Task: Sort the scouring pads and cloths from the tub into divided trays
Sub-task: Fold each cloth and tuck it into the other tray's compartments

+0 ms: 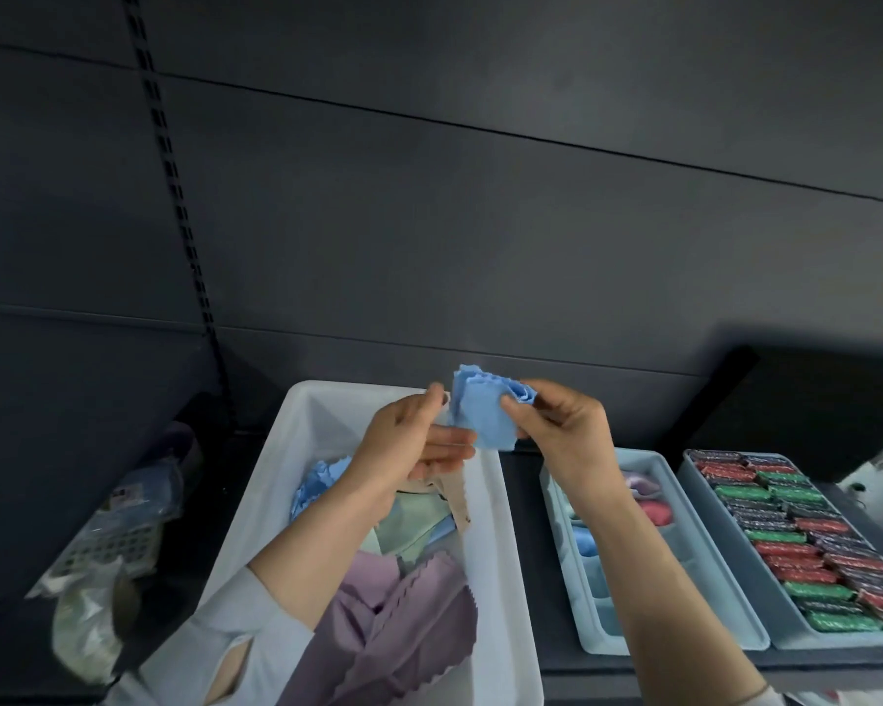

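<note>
A folded blue cloth (483,406) with zigzag edges is held up above the far end of the white tub (500,542). My right hand (556,425) pinches its right side between thumb and fingers. My left hand (419,440) touches its left and lower edge with fingers nearly straight. Inside the tub lie purple cloths (409,619), a pale green cloth (409,527), a beige one (449,494) and another blue cloth (317,481). To the right, a light blue divided tray (684,507) holds rolled cloths in pink, lilac and blue.
A second tray (725,542) at far right is packed with several red, green and dark scouring pads (806,532). Clear plastic packaging (118,542) lies left of the tub. A dark wall panel with a slotted rail (174,196) stands behind the black shelf.
</note>
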A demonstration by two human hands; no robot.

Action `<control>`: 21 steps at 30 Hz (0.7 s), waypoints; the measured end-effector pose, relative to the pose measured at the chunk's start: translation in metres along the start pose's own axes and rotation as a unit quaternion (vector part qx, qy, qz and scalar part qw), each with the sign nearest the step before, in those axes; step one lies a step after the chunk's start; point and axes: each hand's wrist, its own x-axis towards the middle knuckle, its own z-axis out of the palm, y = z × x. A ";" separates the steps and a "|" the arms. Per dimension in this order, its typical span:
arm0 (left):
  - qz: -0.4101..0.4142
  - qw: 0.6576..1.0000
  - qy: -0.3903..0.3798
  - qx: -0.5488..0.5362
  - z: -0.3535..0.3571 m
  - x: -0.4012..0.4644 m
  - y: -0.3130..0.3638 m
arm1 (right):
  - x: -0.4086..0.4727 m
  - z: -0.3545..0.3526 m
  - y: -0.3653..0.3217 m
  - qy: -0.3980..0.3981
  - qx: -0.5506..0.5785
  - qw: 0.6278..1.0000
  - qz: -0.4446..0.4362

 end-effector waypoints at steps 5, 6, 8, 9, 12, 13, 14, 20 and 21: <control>-0.036 0.998 0.023 -0.051 -0.003 0.008 0.000 | -0.005 -0.001 0.009 -0.148 -0.110 0.980 -0.075; -0.026 0.998 0.034 -0.047 -0.002 0.008 -0.001 | -0.006 -0.001 0.009 -0.147 -0.113 0.980 -0.070; -0.003 0.998 0.037 -0.053 0.000 0.006 -0.002 | -0.009 0.002 0.005 -0.118 -0.077 0.989 -0.032; 0.006 0.998 0.035 -0.061 0.001 0.005 -0.002 | -0.010 0.005 0.002 -0.093 -0.058 0.994 -0.008; 0.026 0.997 0.023 -0.067 0.003 0.004 -0.003 | -0.010 0.009 0.002 -0.017 -0.013 0.998 0.059; 0.036 0.997 0.020 -0.058 0.003 0.004 -0.004 | -0.010 0.010 0.002 -0.009 0.009 0.997 0.071; 0.045 0.998 0.018 -0.047 0.003 0.006 -0.006 | -0.010 0.010 0.001 -0.009 0.030 0.996 0.081; 0.050 0.997 -0.017 -0.049 0.000 0.010 -0.014 | -0.007 0.011 0.006 0.036 0.115 0.988 0.099; 0.041 0.996 -0.038 -0.065 0.000 0.009 -0.013 | -0.007 0.012 0.007 0.035 0.114 0.988 0.102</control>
